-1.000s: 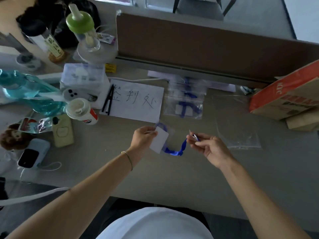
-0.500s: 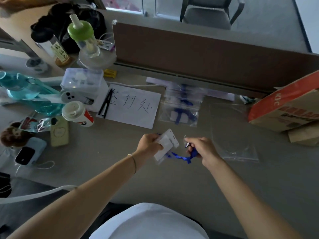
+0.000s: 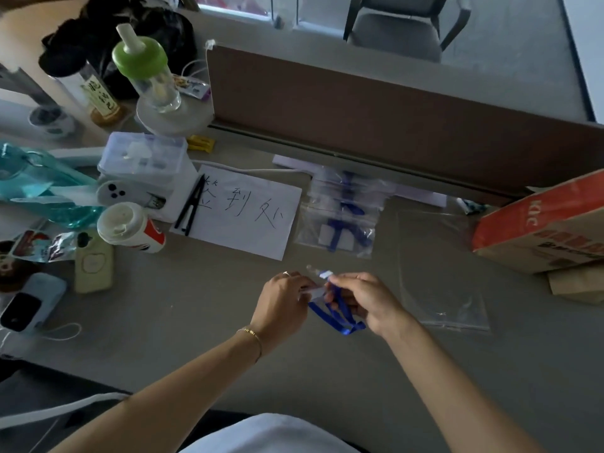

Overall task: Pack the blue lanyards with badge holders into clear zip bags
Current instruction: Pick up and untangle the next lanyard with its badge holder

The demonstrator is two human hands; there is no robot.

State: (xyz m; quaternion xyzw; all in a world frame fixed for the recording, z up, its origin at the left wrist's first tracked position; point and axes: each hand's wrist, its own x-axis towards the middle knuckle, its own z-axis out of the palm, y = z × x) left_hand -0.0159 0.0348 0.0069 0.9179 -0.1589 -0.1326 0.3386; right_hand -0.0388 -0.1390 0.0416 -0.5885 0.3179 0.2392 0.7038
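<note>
We see an office: a grey desk (image 3: 196, 338) backed by a brown partition (image 3: 376, 116), a chair (image 3: 397, 34) beyond it, a handwritten paper sign (image 3: 242, 214) with pens (image 3: 191, 210), phones (image 3: 94, 263), drink bottles (image 3: 147, 67) and a paper bag (image 3: 539, 230).

Bare desk (image 3: 202, 348) lies open in front of and left of the hands. Behind them, a handwritten paper sheet (image 3: 242, 217) and filled zip bags (image 3: 340, 223) crowd the brown partition (image 3: 376, 116). An empty zip bag (image 3: 441, 276) and cardboard boxes (image 3: 549, 230) block the right; bottles and phones line the left.
</note>
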